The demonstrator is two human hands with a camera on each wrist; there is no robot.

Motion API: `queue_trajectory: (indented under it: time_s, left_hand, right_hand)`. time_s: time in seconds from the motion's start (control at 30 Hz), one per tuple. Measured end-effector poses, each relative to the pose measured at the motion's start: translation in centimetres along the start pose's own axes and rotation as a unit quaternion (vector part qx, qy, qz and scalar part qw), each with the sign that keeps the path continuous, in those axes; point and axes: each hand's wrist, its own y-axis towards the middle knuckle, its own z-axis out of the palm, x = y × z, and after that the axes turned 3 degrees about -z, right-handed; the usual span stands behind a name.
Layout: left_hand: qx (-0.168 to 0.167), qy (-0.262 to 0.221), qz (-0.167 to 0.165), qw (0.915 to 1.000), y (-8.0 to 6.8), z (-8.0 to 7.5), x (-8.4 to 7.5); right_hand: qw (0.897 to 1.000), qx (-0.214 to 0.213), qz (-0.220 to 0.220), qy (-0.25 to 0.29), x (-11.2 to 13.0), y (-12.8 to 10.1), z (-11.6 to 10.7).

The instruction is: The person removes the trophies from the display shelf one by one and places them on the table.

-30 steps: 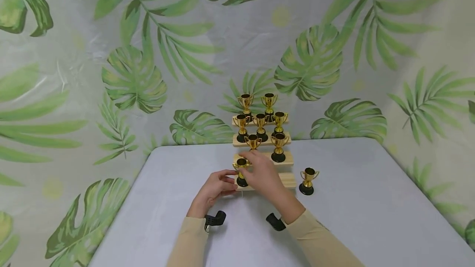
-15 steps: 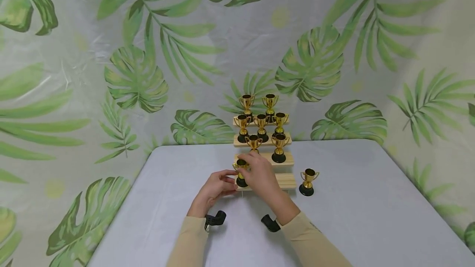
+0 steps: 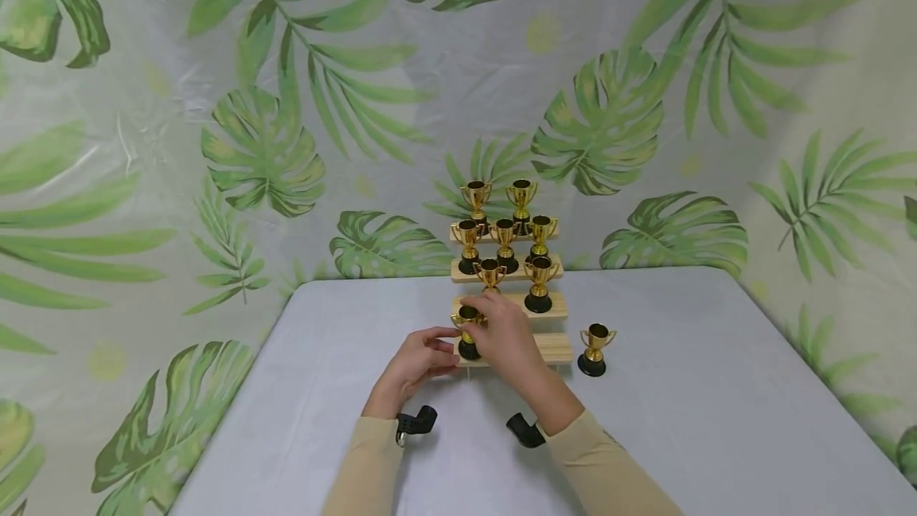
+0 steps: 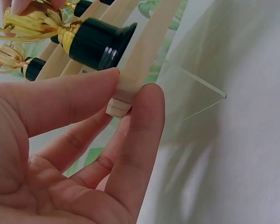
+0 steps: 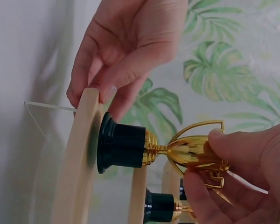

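A small gold trophy cup (image 3: 467,331) with a black base (image 5: 121,145) stands on the left end of the lowest step of a wooden tiered stand (image 3: 555,350). My right hand (image 3: 501,333) pinches its gold cup (image 5: 196,154) between thumb and fingers. My left hand (image 3: 415,361) pinches the left end of that lowest wooden step (image 4: 130,84) between thumb and fingers. The upper steps carry several more gold trophies (image 3: 504,241). One trophy (image 3: 595,349) stands on the table to the right of the stand.
The stand sits at the back middle of a pale grey table (image 3: 716,420), on clear acrylic supports (image 4: 196,98). A leaf-patterned cloth (image 3: 286,102) hangs behind and at both sides. Black wrist camera mounts (image 3: 417,424) show near both cuffs.
The right hand and forearm shifted only slightly; both hands keep their hold and the trophy stays on the lowest step.
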Motion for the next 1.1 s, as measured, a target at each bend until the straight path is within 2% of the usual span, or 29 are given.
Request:
queue_trajectory:
  time_s: [0.27, 0.57, 0.8, 1.1]
  left_hand:
    - [-0.011, 0.007, -0.009, 0.9999, -0.2, -0.2, 0.0]
    - [-0.002, 0.012, -0.01, 0.9999, 0.1, 0.0, -0.1]
    - [0.002, 0.011, -0.003, 0.9999, 0.2, 0.0, -0.4]
    - [0.0, 0.001, -0.007, 1.0, 0.1, 0.1, 0.0]
  right_hand:
    - [1.0, 0.014, -0.002, 0.011, 0.1, -0.3, -1.5]
    - [1.0, 0.013, -0.001, -0.016, -0.7, -1.1, -4.5]
    - [1.0, -0.011, 0.015, -0.008, -1.1, -1.6, -7.0]
    - [0.999, -0.01, 0.045, -0.003, -2.1, -3.1, -9.5]
